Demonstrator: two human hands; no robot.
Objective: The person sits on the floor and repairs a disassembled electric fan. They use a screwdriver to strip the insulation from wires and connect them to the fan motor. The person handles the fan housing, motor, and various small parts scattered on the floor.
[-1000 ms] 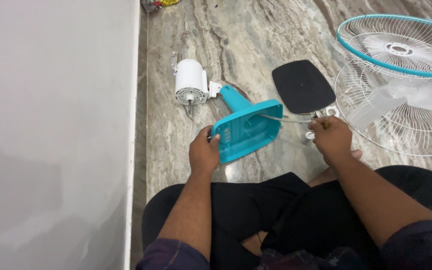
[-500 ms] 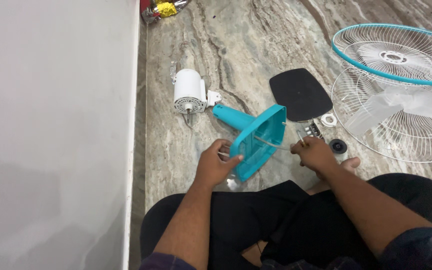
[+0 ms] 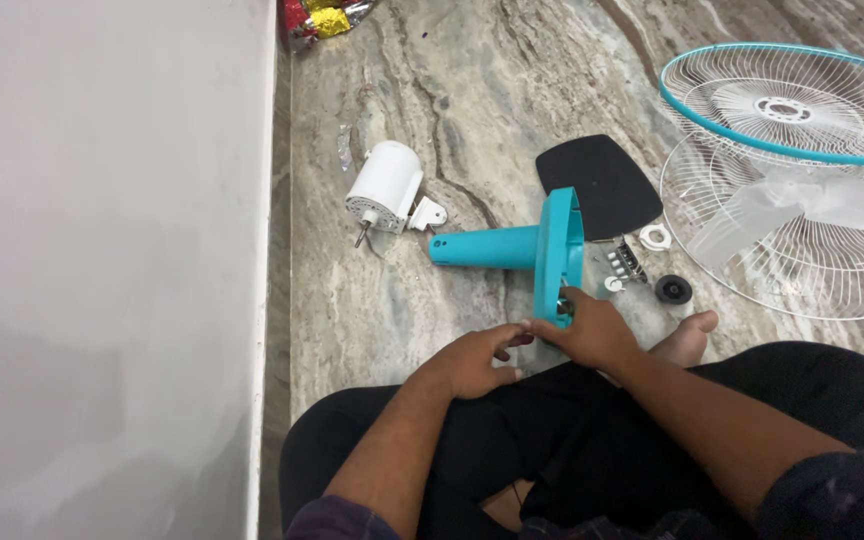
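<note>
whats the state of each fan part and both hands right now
teal fan base: on its edge, stem lying toward the motor
white motor: detached, on its side
fan guards: off, stacked flat with the blade
black plate: flat on floor
right hand: gripping the base's lower rim
left hand: fingers at the same rim, grip unclear

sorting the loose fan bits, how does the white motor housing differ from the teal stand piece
The white motor housing is a short rounded drum lying untouched near the wall; the teal stand piece is a long tube ending in a flat base turned on edge, gripped by the right hand. Both rest on the marble floor.
</note>
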